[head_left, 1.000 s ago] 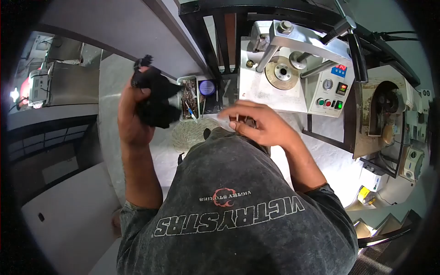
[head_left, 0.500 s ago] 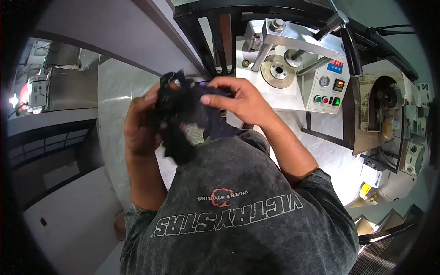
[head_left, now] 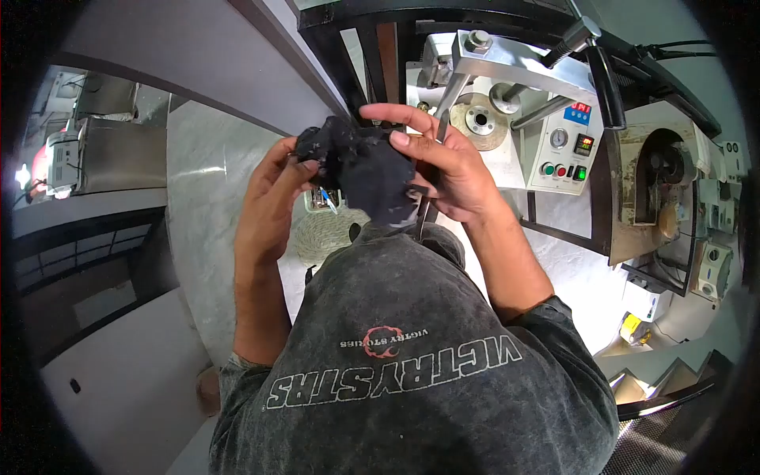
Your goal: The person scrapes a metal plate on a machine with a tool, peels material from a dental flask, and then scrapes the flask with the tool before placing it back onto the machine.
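A crumpled black cloth hangs between my two hands, in front of my chest. At its left edge, my left hand pinches a bunched fold between thumb and fingers. My right hand grips the opposite edge under its thumb, with the index finger stretched out above. A narrow metal strip shows by the right-hand fingers and seems to pass behind them; its kind is not clear. Below the cloth, a blue-and-white pen-like object shows near a small container.
At the upper right stands a press-like machine with a round metal plate, a black-gripped lever and a control panel. A round woven seat or mat is below my hands. A grey partition runs along the upper left.
My left hand has moved right and up, and the cloth has been turned and gathered. My right hand has shifted right, its index finger now extended. The metal strip has come into view.
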